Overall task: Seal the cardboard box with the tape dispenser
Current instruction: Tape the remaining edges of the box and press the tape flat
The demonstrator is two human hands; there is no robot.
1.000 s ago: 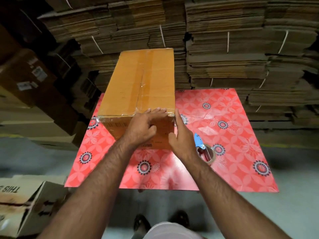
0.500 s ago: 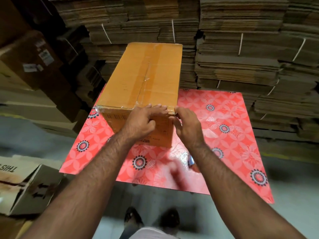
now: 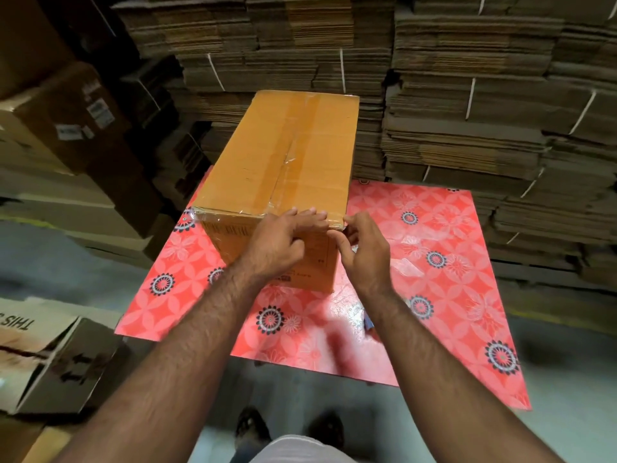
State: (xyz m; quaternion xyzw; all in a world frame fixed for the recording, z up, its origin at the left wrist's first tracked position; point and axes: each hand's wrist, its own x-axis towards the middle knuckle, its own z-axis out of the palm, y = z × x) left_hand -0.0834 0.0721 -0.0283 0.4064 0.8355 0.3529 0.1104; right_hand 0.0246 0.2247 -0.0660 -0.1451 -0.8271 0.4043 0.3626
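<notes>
A long cardboard box (image 3: pixel 283 155) lies on the red patterned table (image 3: pixel 440 235), with clear tape down its top seam and along its near top edge. My left hand (image 3: pixel 280 238) rests on that near edge, its fingers stretched flat over the tape. My right hand (image 3: pixel 364 252) is at the box's near right corner, where thumb and curled fingers pinch the taped corner. The tape dispenser (image 3: pixel 369 324) lies on the table behind my right forearm; only a small blue part shows.
Tall stacks of flattened cardboard (image 3: pixel 467 95) stand right behind the table. Brown cartons (image 3: pixel 66 128) are piled at the left. An open carton (image 3: pixel 43 355) sits on the floor at the lower left. My feet (image 3: pixel 287 429) stand at the table's near edge.
My right hand went from flat against the box's right side to curled round the near right corner. My left hand stayed on the near top edge.
</notes>
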